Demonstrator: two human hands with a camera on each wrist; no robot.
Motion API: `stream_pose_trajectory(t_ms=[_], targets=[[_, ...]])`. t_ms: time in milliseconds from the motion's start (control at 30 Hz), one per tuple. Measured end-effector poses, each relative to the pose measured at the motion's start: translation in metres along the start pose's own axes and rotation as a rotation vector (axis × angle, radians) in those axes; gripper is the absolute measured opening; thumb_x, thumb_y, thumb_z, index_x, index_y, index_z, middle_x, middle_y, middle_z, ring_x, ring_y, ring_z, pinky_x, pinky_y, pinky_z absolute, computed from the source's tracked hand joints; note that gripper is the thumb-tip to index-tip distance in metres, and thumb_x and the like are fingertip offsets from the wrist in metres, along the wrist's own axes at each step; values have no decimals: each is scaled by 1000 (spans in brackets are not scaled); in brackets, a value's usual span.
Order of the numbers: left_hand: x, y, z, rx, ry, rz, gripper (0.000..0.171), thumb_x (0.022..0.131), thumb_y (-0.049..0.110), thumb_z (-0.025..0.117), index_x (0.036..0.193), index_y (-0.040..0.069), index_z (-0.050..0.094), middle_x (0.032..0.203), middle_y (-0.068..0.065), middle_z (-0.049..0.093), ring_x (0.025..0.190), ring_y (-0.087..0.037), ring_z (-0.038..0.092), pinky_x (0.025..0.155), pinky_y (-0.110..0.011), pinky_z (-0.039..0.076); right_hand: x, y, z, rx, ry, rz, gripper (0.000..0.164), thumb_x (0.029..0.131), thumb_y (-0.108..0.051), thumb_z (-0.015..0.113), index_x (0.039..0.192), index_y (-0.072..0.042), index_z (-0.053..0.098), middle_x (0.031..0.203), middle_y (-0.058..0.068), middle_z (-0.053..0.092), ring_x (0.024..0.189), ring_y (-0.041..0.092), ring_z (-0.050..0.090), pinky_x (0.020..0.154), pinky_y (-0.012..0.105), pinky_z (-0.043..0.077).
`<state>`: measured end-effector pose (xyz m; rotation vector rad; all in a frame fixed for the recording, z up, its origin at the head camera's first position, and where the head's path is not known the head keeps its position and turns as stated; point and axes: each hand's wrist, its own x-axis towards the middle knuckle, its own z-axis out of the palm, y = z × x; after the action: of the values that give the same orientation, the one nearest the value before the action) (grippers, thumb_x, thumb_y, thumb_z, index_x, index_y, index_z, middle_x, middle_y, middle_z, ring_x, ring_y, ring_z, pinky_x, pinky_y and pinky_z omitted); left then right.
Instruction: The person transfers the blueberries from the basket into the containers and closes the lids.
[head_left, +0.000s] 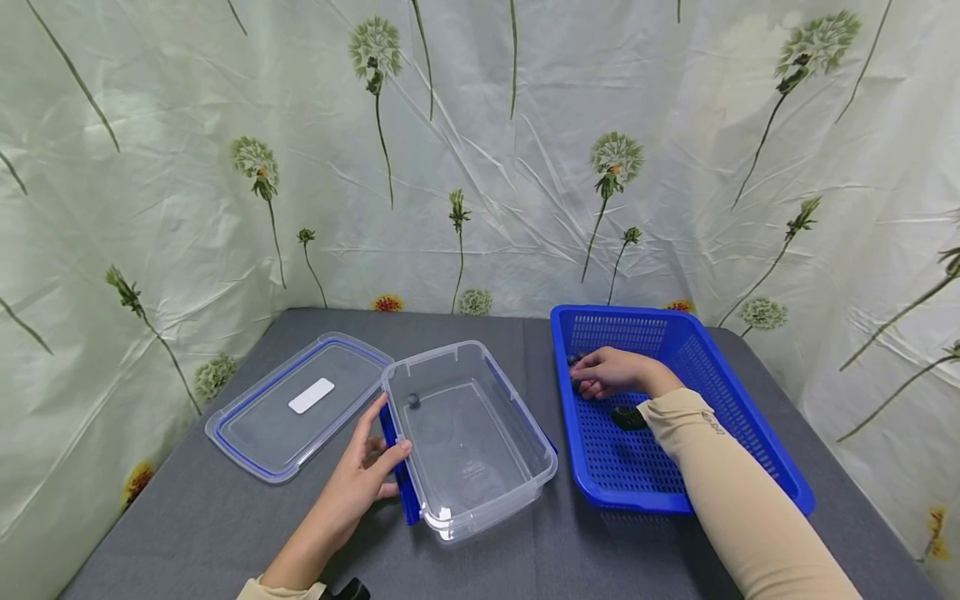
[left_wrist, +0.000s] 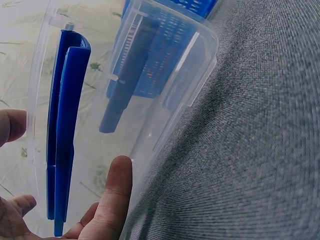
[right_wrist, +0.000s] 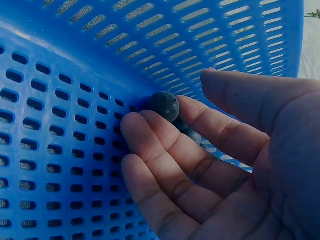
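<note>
My left hand [head_left: 358,475] grips the side of a clear plastic container [head_left: 480,500], thumb over the rim beside a blue clip [left_wrist: 65,125] and other fingers against the outside. The container has no lid on it, and a small dark ball [head_left: 413,401] sits inside near its far left corner. My right hand [head_left: 611,372] reaches into a blue perforated basket [head_left: 630,502], by its left wall. In the right wrist view its fingers are bent around a dark round ball [right_wrist: 165,106] with small marks, while the thumb stands apart. Another dark ball [right_wrist: 192,135] is partly hidden behind the fingers.
A clear lid [head_left: 255,425] with a blue seal and a white label lies left of the container. The grey cloth-covered table [head_left: 172,533] ends at a pale flower-print curtain [head_left: 525,208]. A black wrist device [head_left: 628,417] overlaps the basket floor.
</note>
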<state>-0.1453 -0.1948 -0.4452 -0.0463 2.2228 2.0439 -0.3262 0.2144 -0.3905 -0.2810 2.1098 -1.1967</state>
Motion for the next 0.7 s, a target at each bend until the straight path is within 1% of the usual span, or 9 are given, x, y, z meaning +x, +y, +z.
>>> stream_pose_trajectory(t_ms=[233,400,500,600,700], targets=[[0,0,0,-3,-4,-1,83,108,27,66,171,42,14,146,-30,50,129,-38,63,90,-58,64,-2,-3,-1,-13,33,0,27,115,-11,47,129,10,57,84,-2,55,75,5,53,70,19,49],[0,0,1,5,-2,0,83,108,28,66,171,41,14,145,-30,51,130,-38,63,90,-59,64,-4,-8,-1,-20,35,-23,27,115,-11,47,127,12,54,84,0,54,74,6,50,69,20,47],[0,0,1,6,-1,4,84,108,29,67,171,41,14,145,-30,51,130,-38,62,90,-59,64,-7,-11,-3,-46,52,-45,29,115,-11,48,128,14,55,85,1,56,76,7,51,69,21,48],[0,0,0,7,2,6,83,107,29,67,171,41,15,145,-30,50,130,-39,62,90,-59,64,-10,-13,-5,-53,69,-57,33,115,-12,48,133,15,54,85,0,56,77,8,53,70,22,49],[-1,0,-1,8,5,6,84,107,29,68,171,41,15,144,-30,50,130,-38,62,89,-58,64,-16,-16,-9,-75,93,-60,37,115,-14,48,138,15,54,87,1,58,80,8,58,72,22,51]])
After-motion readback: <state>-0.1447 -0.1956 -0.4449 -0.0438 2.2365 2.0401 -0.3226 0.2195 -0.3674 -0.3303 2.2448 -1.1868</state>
